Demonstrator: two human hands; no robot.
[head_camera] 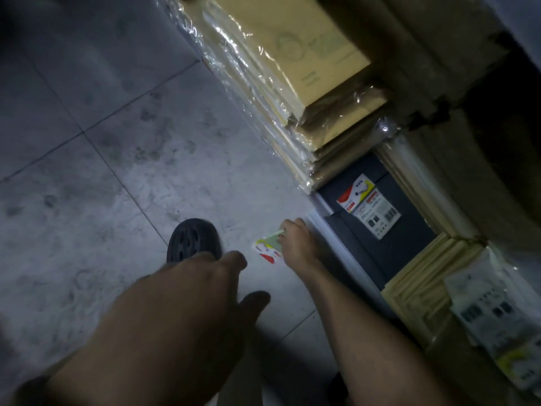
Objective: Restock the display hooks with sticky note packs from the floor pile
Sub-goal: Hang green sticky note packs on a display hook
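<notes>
Left hand point(210, 276) nearest the lens, blurred, holding nothing; right hand point(295, 241) down at the floor.
Left fingers point(234, 259) loose, thumb apart, over grey floor tiles point(102, 171), overlapping a black shoe point(190, 238) in view. Right fingers point(289, 227) pinch a sticky note pack point(268, 250) by its far edge; cannot tell whether the pack touches the floor. Just beside it: dark box point(409, 238) with printed label point(369, 206). Shrink-wrapped brown paper stacks point(292, 83) beyond.
</notes>
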